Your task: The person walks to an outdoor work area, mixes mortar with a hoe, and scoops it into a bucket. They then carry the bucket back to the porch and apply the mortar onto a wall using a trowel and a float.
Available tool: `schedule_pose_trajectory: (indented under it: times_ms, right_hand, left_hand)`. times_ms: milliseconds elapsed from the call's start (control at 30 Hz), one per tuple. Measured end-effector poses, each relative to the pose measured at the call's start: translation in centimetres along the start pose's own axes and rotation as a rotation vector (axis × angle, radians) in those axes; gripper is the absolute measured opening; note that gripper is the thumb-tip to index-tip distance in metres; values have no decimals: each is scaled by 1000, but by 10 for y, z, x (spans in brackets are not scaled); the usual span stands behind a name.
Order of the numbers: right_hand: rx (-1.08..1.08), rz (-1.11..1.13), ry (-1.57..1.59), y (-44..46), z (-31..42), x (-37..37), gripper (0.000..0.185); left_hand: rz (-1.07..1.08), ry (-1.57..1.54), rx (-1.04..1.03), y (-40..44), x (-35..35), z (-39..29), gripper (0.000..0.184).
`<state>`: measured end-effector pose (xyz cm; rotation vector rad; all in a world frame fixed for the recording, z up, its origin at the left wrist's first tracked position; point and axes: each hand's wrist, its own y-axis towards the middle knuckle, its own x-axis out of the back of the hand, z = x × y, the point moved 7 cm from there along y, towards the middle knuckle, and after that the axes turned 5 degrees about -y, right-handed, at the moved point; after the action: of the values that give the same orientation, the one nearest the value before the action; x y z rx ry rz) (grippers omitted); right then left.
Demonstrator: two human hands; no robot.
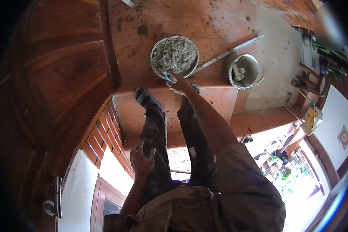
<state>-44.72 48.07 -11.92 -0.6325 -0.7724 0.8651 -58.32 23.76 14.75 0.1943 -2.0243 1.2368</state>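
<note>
A round bucket (153, 69) full of wet grey mortar (178, 54) stands on the tiled step in front of my feet. My right hand (178, 84) is at its near rim, with thumb and finger closed round a blue grip (168, 78). This grip appears to belong to the bucket's thin handle (164, 58), which crosses over the mortar. Some of the other fingers stretch out below the rim. My left hand (142, 159) lies on my left knee, fingers apart and holding nothing.
A second bucket (231, 73), holding pale pieces and with its wire handle lowered, stands to the right. Between the buckets lies a long straight strip (230, 52). Mortar splashes mark the reddish floor (143, 30). A wooden door (73, 69) borders the left. A step edge runs under my shoes.
</note>
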Motion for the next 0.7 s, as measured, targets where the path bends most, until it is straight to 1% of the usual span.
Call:
schedule_pose_trajectory:
  times_ms: [33, 67, 100, 133, 167, 200, 233, 267, 300, 333, 367, 400, 433, 500, 533, 600, 667, 700]
  right_hand:
    - [-204, 36, 136, -15, -21, 22, 68]
    - [-36, -134, 98, -12, -66, 40, 53]
    - [144, -296, 65, -5, -124, 52, 39]
    - [41, -530, -55, -9, -174, 84, 29]
    - [-14, -533, -62, -10, -226, 120, 33]
    - [-68, -536, -69, -12, -278, 155, 37]
    - [-170, -777, -432, -36, -265, 200, 51]
    - [-241, -840, -442, -41, -296, 229, 63]
    - [-298, -785, -499, -43, -308, 248, 69]
    - [-353, -731, -553, -43, -309, 266, 75]
    - [-417, -647, -537, -37, -310, 276, 72]
    - [-478, -560, -523, -28, -314, 279, 69]
    - [-477, -542, -572, -20, -322, 278, 64]
    - [-474, -518, -673, -6, -335, 276, 54]
    - [-417, -535, -722, -1, -339, 274, 48]
    - [-310, -584, -820, -1, -342, 276, 38]
    - [-307, -664, -776, -14, -344, 294, 35]
    - [-311, -697, -758, -31, -341, 305, 33]
  left_hand:
    - [10, -7, 4, -1, 1, -3, 55]
    - [13, -12, 15, -2, 0, -4, 54]
    - [4, -4, -63, 0, -1, -10, 53]
    - [-6, 9, -135, 4, -2, -14, 51]
    - [-10, 27, -210, 12, -6, -18, 49]
    - [16, -105, -236, 29, -14, -23, 47]
    - [43, -240, -263, 56, -26, -33, 44]
    - [57, -441, -181, 87, -44, -39, 43]
    - [64, -641, -101, 125, -65, -49, 42]
    - [0, -505, -277, 166, -64, -82, 47]
    - [-143, -387, -310, 203, -82, -91, 52]
    - [-312, -449, -322, 244, -105, -99, 55]
    - [50, -775, -361, 269, -113, -143, 56]
    - [104, -655, -372, 274, -176, -192, 58]
    - [130, -595, -380, 277, -207, -217, 59]
    - [223, -412, -617, 244, -255, -267, 64]
    - [233, -356, -591, 229, -276, -270, 65]
    - [336, -470, -449, 222, -268, -269, 64]
